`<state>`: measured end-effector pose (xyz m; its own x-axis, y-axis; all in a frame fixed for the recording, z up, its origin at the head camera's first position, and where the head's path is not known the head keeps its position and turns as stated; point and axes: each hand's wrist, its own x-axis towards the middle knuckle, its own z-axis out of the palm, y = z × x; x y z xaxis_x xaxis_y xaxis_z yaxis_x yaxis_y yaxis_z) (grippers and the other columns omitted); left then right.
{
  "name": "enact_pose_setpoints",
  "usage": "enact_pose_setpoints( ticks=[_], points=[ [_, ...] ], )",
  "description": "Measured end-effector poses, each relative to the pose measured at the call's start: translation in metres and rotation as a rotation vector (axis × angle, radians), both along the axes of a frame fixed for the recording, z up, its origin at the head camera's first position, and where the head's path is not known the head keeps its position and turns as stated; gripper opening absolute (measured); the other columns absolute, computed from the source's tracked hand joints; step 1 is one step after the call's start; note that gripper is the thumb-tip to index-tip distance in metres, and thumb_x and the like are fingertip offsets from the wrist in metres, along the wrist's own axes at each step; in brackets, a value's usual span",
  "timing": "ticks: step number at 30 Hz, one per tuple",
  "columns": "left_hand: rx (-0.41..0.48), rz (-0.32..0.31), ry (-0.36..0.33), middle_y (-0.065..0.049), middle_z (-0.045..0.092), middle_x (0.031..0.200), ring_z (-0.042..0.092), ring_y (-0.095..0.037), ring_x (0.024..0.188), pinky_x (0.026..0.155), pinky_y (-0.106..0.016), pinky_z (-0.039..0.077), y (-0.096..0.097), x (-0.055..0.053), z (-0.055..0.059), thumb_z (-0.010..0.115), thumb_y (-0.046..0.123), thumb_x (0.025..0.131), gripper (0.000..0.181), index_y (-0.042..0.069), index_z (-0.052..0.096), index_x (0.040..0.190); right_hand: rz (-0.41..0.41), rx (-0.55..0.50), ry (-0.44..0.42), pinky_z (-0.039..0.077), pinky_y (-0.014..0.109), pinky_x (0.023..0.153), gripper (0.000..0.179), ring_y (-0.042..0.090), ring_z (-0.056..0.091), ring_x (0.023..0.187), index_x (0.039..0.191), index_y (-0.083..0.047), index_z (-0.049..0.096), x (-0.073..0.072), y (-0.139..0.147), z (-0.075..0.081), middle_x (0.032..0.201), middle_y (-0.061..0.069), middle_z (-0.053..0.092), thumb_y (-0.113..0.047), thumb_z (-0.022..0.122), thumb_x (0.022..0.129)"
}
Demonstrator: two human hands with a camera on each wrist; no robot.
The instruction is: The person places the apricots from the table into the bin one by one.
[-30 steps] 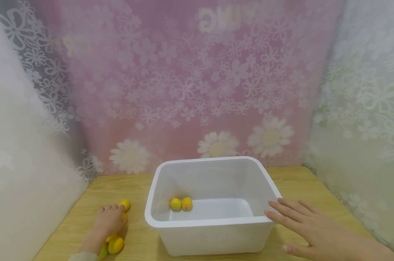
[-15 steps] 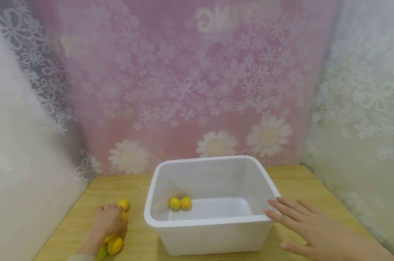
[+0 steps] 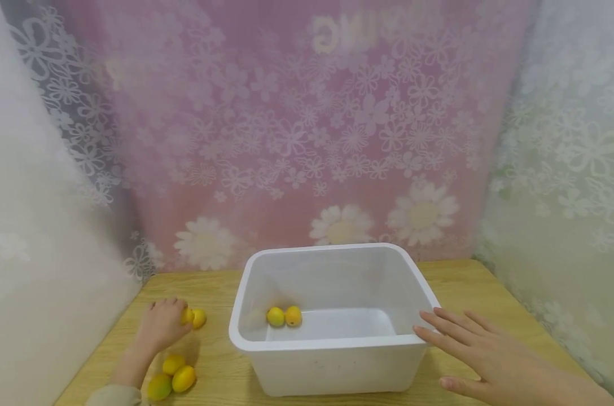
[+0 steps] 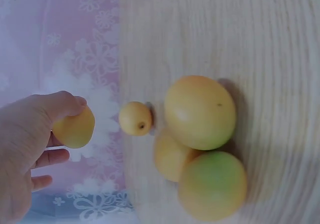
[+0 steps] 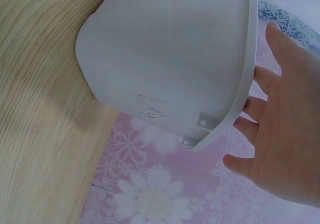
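Note:
My left hand (image 3: pixel 161 324) pinches a small round yellow fruit (image 4: pixel 76 129) between thumb and fingers, above the table at the left. Beyond it on the table lies another yellow fruit (image 3: pixel 199 318), with a dark spot visible in the left wrist view. Nearer to me, three more fruits form a cluster: a yellow one (image 3: pixel 184 378), a second yellow one (image 3: pixel 173 363) and a greener one (image 3: pixel 159 387). Fingers extended, my right hand (image 3: pixel 482 352) rests against the right rim of a white plastic tub (image 3: pixel 337 369). Inside the tub, at its left, are two yellow fruits (image 3: pixel 284 317) side by side.
The tub stands in the middle of a wood-grain table (image 3: pixel 218 316). A pink flowered backdrop (image 3: pixel 297 141) rises behind it. Pale flowered sheets enclose the left (image 3: pixel 43 242) and right (image 3: pixel 566 225) sides.
My left hand has risen off the table with a fruit, shifting slightly away and left. The near cluster of three fruits is now uncovered. The right hand has stayed at the rim.

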<state>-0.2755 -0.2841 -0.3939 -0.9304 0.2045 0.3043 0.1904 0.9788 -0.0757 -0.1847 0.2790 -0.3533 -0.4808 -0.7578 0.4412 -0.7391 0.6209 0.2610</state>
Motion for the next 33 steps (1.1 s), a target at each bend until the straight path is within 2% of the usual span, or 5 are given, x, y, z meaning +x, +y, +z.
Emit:
enact_pose_setpoints(
  ticks=[10, 17, 23, 29, 33],
  points=[
    [-0.061, -0.091, 0.152, -0.017, 0.064, 0.097, 0.056, -0.042, 0.095, 0.089, -0.057, 0.04, 0.013, -0.004, 0.021, 0.073, 0.024, 0.072, 0.036, 0.0, 0.063, 0.098, -0.008, -0.004, -0.003, -0.007, 0.017, 0.111, 0.074, 0.003, 0.001, 0.142, 0.143, -0.021, 0.038, -0.001, 0.0, -0.001, 0.148, -0.006, 0.033, -0.047, 0.067, 0.08],
    [-0.062, -0.132, 0.24, -0.015, 0.064, 0.095, 0.057, -0.038, 0.093, 0.085, -0.053, 0.042, 0.026, -0.009, 0.031, 0.072, 0.023, 0.072, 0.031, 0.001, 0.063, 0.094, -0.001, 0.0, 0.005, -0.008, 0.018, 0.111, 0.075, 0.004, 0.001, 0.142, 0.144, -0.021, 0.037, -0.002, 0.0, -0.003, 0.15, -0.007, 0.03, -0.047, 0.066, 0.081],
    [-0.054, -0.187, 0.315, -0.018, 0.064, 0.094, 0.057, -0.039, 0.09, 0.081, -0.052, 0.044, 0.036, -0.009, 0.05, 0.074, 0.022, 0.07, 0.034, 0.0, 0.063, 0.093, -0.005, -0.012, 0.003, -0.008, 0.018, 0.111, 0.073, 0.003, 0.002, 0.142, 0.143, -0.021, 0.038, -0.001, 0.0, -0.002, 0.15, -0.008, 0.031, -0.046, 0.067, 0.08],
    [-0.063, -0.249, 0.379, -0.013, 0.064, 0.089, 0.058, -0.035, 0.087, 0.084, -0.051, 0.043, 0.044, -0.014, 0.064, 0.074, 0.022, 0.068, 0.031, 0.003, 0.062, 0.091, -0.007, -0.026, 0.017, -0.005, 0.017, 0.111, 0.072, 0.004, 0.005, 0.142, 0.142, -0.02, 0.042, 0.0, -0.002, -0.001, 0.148, -0.006, 0.035, -0.047, 0.067, 0.08],
    [-0.056, -0.284, 0.406, -0.011, 0.062, 0.086, 0.056, -0.033, 0.084, 0.083, -0.05, 0.042, 0.05, -0.018, 0.071, 0.073, 0.022, 0.068, 0.029, 0.005, 0.06, 0.088, -0.001, -0.027, 0.016, -0.005, 0.017, 0.111, 0.072, 0.004, 0.005, 0.141, 0.142, -0.02, 0.041, -0.001, -0.002, -0.001, 0.151, -0.01, 0.027, -0.047, 0.067, 0.08]
  ],
)
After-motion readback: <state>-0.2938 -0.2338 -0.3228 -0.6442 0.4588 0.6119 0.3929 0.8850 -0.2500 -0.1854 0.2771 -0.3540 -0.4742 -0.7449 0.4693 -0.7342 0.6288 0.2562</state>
